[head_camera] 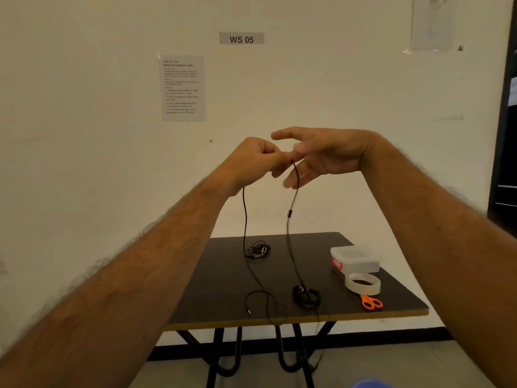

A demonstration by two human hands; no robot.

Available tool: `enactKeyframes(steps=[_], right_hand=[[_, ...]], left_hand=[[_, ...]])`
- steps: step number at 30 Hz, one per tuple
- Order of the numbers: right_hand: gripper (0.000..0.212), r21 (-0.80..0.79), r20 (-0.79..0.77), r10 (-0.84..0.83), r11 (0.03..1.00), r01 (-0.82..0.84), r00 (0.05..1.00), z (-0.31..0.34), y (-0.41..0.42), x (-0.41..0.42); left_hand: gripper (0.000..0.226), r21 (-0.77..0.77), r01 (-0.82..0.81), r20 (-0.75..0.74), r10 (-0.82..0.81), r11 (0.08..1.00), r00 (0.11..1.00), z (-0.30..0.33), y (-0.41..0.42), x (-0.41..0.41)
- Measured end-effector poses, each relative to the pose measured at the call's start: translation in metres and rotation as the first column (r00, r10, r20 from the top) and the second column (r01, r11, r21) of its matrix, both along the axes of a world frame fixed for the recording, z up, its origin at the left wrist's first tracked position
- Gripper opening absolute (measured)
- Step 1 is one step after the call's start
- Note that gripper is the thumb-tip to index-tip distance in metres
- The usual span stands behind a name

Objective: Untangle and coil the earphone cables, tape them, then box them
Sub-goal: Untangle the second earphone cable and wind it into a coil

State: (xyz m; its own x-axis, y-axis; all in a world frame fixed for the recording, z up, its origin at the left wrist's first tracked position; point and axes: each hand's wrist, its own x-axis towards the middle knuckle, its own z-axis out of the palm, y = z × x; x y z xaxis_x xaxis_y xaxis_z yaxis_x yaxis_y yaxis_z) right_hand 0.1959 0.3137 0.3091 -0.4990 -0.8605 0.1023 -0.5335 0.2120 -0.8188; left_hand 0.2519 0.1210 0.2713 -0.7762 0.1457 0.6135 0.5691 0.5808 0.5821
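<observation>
Both my hands are raised high above the dark table (223,281). My left hand (253,158) grips a black earphone cable (245,219) in curled fingers. The cable hangs in two strands, and one end lies looped on the table near its front edge. My right hand (321,156) is beside the left with fingers spread and loose; the second strand (291,214) drops past its fingers. Whether those fingers pinch it I cannot tell. A tangled earphone (257,250) lies at the back of the table. A coiled black earphone (306,296) lies near the front.
A clear plastic box with red clips (355,261) stands at the table's right side. A roll of clear tape (362,284) and orange-handled scissors (371,302) lie in front of it. A wall with paper sheets is behind; a dark shelf stands at far right.
</observation>
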Motion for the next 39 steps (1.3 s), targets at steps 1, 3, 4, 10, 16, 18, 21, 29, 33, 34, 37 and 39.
enactKeyframes(steps=[1,3,4,10,16,18,21,29,33,34,37,39], right_hand=[[0.085,0.019,-0.053,-0.064,0.998,0.065,0.997,-0.003,-0.006,0.002],[0.045,0.009,-0.243,-0.194,0.979,0.203,0.950,-0.006,-0.014,0.006],[0.029,-0.031,-0.347,-0.269,0.961,0.275,0.898,-0.007,-0.014,0.006],[0.002,-0.384,-0.244,-0.529,0.822,0.420,0.813,-0.012,0.017,-0.008],[0.044,-0.117,-0.027,-0.225,0.968,0.221,0.974,-0.035,0.009,-0.006],[0.037,-0.150,-0.088,-0.222,0.967,0.207,0.971,-0.036,0.000,-0.009],[0.008,-0.199,-0.202,-0.281,0.950,0.241,0.938,-0.039,-0.003,-0.009],[0.007,-0.450,-0.183,-0.555,0.781,0.433,0.812,-0.048,-0.001,-0.014],[0.036,-0.267,-0.028,-0.215,0.943,0.200,0.976,-0.057,-0.010,-0.005],[0.044,-0.211,-0.061,-0.174,0.965,0.157,0.983,-0.059,-0.013,-0.003],[0.034,-0.164,-0.222,-0.232,0.966,0.199,0.947,-0.061,-0.017,-0.004],[0.013,-0.262,-0.284,-0.362,0.920,0.291,0.888,-0.063,-0.015,-0.003]], left_hand=[[0.031,-0.003,-0.002,0.007,0.002,1.000,1.000,-0.001,-0.001,-0.001],[0.035,0.006,-0.002,0.037,0.002,1.000,0.999,-0.002,-0.004,-0.001],[0.037,0.004,-0.011,0.062,0.011,1.000,0.998,-0.004,-0.008,-0.001],[0.037,0.078,0.044,0.188,-0.058,0.996,0.981,-0.009,-0.036,-0.005],[0.037,-0.020,0.046,0.153,-0.042,0.999,0.987,-0.010,-0.008,-0.003],[0.039,-0.070,0.030,0.154,-0.019,0.997,0.988,-0.013,-0.002,-0.003],[0.042,-0.040,0.040,0.205,-0.031,0.998,0.978,-0.019,-0.007,-0.006],[0.038,0.070,0.089,0.339,-0.107,0.994,0.935,-0.033,-0.023,-0.009],[0.038,0.071,0.116,0.352,-0.134,0.991,0.926,-0.037,-0.016,-0.009],[0.038,0.064,0.128,0.352,-0.142,0.990,0.925,-0.039,-0.014,-0.008],[0.039,0.038,0.135,0.357,-0.139,0.990,0.924,-0.045,-0.014,-0.006],[0.038,0.063,0.122,0.375,-0.137,0.991,0.917,-0.051,-0.020,-0.004]])
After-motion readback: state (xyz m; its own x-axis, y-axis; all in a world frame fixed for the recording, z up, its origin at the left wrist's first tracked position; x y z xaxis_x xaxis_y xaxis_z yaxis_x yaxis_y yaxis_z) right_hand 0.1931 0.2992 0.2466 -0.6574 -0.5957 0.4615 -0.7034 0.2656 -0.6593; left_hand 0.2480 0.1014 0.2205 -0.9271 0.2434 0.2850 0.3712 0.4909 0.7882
